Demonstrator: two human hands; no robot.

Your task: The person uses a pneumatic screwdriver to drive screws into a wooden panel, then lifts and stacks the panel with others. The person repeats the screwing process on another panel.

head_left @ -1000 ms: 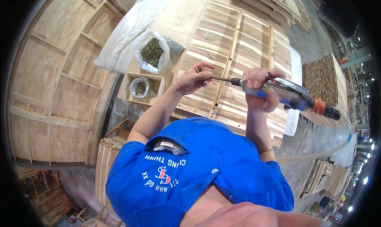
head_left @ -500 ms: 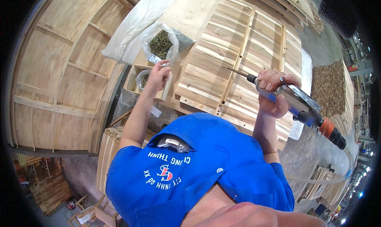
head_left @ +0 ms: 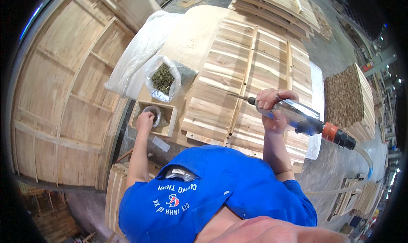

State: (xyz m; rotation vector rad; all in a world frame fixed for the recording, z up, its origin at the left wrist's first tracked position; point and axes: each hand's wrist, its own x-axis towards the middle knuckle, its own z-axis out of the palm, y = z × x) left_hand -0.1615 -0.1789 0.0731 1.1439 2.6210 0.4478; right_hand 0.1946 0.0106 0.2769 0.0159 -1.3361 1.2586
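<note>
My left hand [head_left: 144, 120] is at the small wooden box [head_left: 171, 126], its fingertips drawn together inside a small clear plastic bag [head_left: 157, 112]. What they hold, if anything, is hidden. A larger plastic bag full of screws [head_left: 163, 79] stands open just beyond the box. My right hand [head_left: 272, 109] grips an air screwdriver [head_left: 297, 114], silver and blue with an orange ring at its hose end. Its thin bit points left, above a slatted wooden panel [head_left: 212, 90]. A long wooden batten [head_left: 244, 81] with holes runs across that panel.
A pale hose [head_left: 369, 166] trails from the screwdriver on the right. Stacked wooden panels [head_left: 272, 7] rise at the far side, and another stack [head_left: 346, 100] stands to the right. Plastic wrapping [head_left: 136, 52] lies beyond the screw bag. A large framed panel [head_left: 63, 98] fills the left side.
My left hand has gone from near the larger screw bag down into the small bag in the box. My right hand still holds the screwdriver. The whole view has shifted.
</note>
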